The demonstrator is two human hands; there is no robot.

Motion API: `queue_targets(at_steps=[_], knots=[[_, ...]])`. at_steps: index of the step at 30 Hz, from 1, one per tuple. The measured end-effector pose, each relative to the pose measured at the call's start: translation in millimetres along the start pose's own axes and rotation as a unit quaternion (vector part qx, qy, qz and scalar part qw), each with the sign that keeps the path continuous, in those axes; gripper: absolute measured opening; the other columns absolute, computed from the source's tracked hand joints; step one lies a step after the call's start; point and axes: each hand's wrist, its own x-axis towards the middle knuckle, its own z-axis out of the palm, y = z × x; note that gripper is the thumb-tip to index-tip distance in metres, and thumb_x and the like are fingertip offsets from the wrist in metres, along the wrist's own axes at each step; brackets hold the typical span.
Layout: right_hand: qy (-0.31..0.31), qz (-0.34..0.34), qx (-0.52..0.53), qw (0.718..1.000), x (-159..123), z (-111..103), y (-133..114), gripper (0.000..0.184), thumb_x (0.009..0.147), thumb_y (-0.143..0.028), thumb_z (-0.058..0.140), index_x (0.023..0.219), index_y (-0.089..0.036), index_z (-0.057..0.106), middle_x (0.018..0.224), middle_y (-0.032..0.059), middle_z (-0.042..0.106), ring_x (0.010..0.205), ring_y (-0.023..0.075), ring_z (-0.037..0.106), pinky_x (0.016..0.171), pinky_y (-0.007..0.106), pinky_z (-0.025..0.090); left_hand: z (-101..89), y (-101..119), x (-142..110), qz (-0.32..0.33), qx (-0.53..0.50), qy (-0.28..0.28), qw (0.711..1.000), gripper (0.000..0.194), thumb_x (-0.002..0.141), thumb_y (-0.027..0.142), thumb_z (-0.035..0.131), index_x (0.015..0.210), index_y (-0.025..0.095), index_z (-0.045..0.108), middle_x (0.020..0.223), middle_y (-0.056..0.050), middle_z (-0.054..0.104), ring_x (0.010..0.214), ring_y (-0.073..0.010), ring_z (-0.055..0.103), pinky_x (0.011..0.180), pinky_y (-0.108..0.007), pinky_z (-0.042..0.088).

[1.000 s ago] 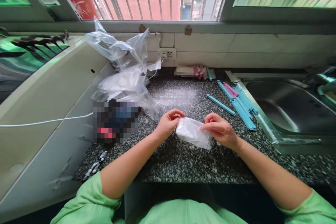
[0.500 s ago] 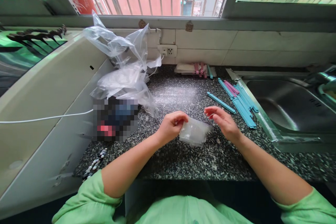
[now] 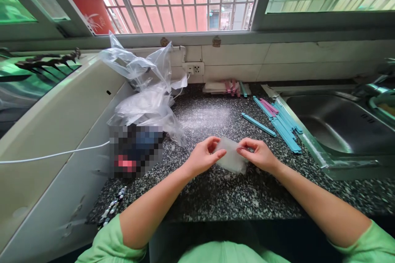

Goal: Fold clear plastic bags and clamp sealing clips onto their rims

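Observation:
A small folded clear plastic bag [image 3: 231, 157] is held above the speckled dark countertop [image 3: 197, 205], between my two hands. My left hand [image 3: 206, 154] grips its left edge, with the thumb toward the near side and the fingers behind. At the bag's right edge, my right hand [image 3: 257, 153] pinches it between thumb and fingertips. Beyond my right hand lies a single blue bag-sealing clip [image 3: 258, 125]. Farther right is a pile of blue clips [image 3: 282, 129] with pink clips [image 3: 269, 107] on top.
Crumpled clear plastic bags [image 3: 145, 102] heap up at the left. In front of them is a pixelated dark object [image 3: 135, 150]. A flat packet with clips [image 3: 216, 87] rests by the wall below a socket [image 3: 194, 68]. The steel sink [image 3: 327, 121] is at right.
My right hand let go of the bag's right side, drew away, then came back and took hold of it again. The left hand kept its grip, and its thumb has shifted over the bag.

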Motion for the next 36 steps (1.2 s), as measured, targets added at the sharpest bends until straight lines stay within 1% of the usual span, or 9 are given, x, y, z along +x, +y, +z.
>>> queue_targets(at_steps=[4, 6, 10, 18, 22, 25, 31, 34, 36], knots=[[-0.021, 0.011, 0.012, 1.000, 1, -1, 1, 0.020, 0.074, -0.035, 0.057, 0.067, -0.017, 0.059, 0.064, 0.0012, 0.059, 0.060, 0.0127, 0.052, 0.058, 0.025, 0.041, 1.9, -1, 3, -0.036, -0.047, 0.011, 0.998, 0.028, 0.068, 0.041, 0.063, 0.067, 0.014, 0.055, 0.060, 0.002, 0.052, 0.056, -0.0093, 0.045, 0.054, -0.022, 0.035], [-0.040, 0.017, 0.028, 0.999, 1, -3, -1, 0.020, 0.074, -0.037, 0.058, 0.073, -0.017, 0.060, 0.068, 0.0019, 0.061, 0.063, 0.0131, 0.054, 0.059, 0.025, 0.043, 2.3, 0, 2, -0.030, -0.046, 0.010, 0.998, 0.026, 0.068, 0.039, 0.063, 0.066, 0.015, 0.054, 0.059, 0.002, 0.050, 0.056, -0.0087, 0.043, 0.054, -0.021, 0.034], [-0.040, 0.011, 0.065, 0.997, 1, -2, -7, 0.029, 0.072, -0.043, 0.061, 0.085, -0.017, 0.062, 0.078, 0.0042, 0.064, 0.071, 0.0147, 0.057, 0.065, 0.026, 0.045, 6.2, 2, -1, -0.020, 0.006, -0.044, 0.999, 0.017, 0.071, 0.031, 0.060, 0.066, 0.015, 0.055, 0.059, 0.002, 0.051, 0.057, -0.0092, 0.044, 0.054, -0.021, 0.035], [0.002, 0.022, 0.107, 0.994, -3, 5, -11, 0.028, 0.074, -0.042, 0.058, 0.064, -0.016, 0.057, 0.060, -0.0002, 0.054, 0.057, 0.0107, 0.048, 0.054, 0.024, 0.040, 11.2, -2, -3, -0.037, 0.035, -0.074, 0.996, 0.018, 0.073, 0.032, 0.057, 0.072, 0.015, 0.057, 0.061, 0.002, 0.051, 0.057, -0.0097, 0.042, 0.054, -0.022, 0.033], [0.029, 0.048, 0.143, 0.988, -2, 0, -7, 0.030, 0.072, -0.045, 0.061, 0.068, -0.016, 0.057, 0.064, 0.0006, 0.056, 0.059, 0.0111, 0.049, 0.055, 0.023, 0.042, 8.0, 0, 0, -0.050, -0.001, -0.032, 0.998, 0.027, 0.069, 0.040, 0.061, 0.061, 0.015, 0.053, 0.054, 0.003, 0.044, 0.052, -0.0085, 0.037, 0.050, -0.022, 0.028], [-0.009, 0.053, 0.103, 0.993, -1, -2, -5, 0.028, 0.070, -0.043, 0.064, 0.071, -0.015, 0.057, 0.064, 0.0001, 0.057, 0.057, 0.0104, 0.048, 0.053, 0.022, 0.040, 3.3, 3, 1, -0.041, -0.041, 0.010, 0.998, 0.030, 0.067, 0.043, 0.063, 0.064, 0.015, 0.053, 0.054, 0.004, 0.044, 0.052, -0.0082, 0.037, 0.051, -0.021, 0.028], [-0.076, 0.040, 0.022, 0.996, -3, 3, -2, 0.030, 0.078, -0.039, 0.052, 0.059, -0.016, 0.056, 0.053, -0.0029, 0.046, 0.051, 0.0088, 0.039, 0.048, 0.022, 0.030, -5.8, 5, 5, -0.011, -0.097, 0.102, 0.990, 0.030, 0.065, 0.043, 0.065, 0.068, 0.015, 0.054, 0.064, 0.002, 0.051, 0.061, -0.0098, 0.044, 0.058, -0.021, 0.035], [-0.119, 0.031, 0.025, 0.992, -5, 4, -4, 0.026, 0.075, -0.038, 0.057, 0.063, -0.016, 0.057, 0.056, -0.0022, 0.049, 0.052, 0.0092, 0.040, 0.049, 0.022, 0.032, -5.4, 4, 5, -0.011, -0.126, 0.111, 0.986, 0.029, 0.065, 0.042, 0.065, 0.069, 0.016, 0.052, 0.065, 0.002, 0.051, 0.061, -0.0096, 0.044, 0.058, -0.021, 0.036], [-0.114, 0.014, 0.033, 0.993, -4, 3, -6, 0.025, 0.072, -0.040, 0.060, 0.070, -0.015, 0.060, 0.061, -0.0007, 0.054, 0.055, 0.0101, 0.044, 0.051, 0.023, 0.036, -3.4, 4, 4, -0.020, -0.129, 0.095, 0.987, 0.028, 0.065, 0.040, 0.065, 0.069, 0.017, 0.049, 0.061, 0.003, 0.048, 0.058, -0.0088, 0.043, 0.055, -0.020, 0.035]])
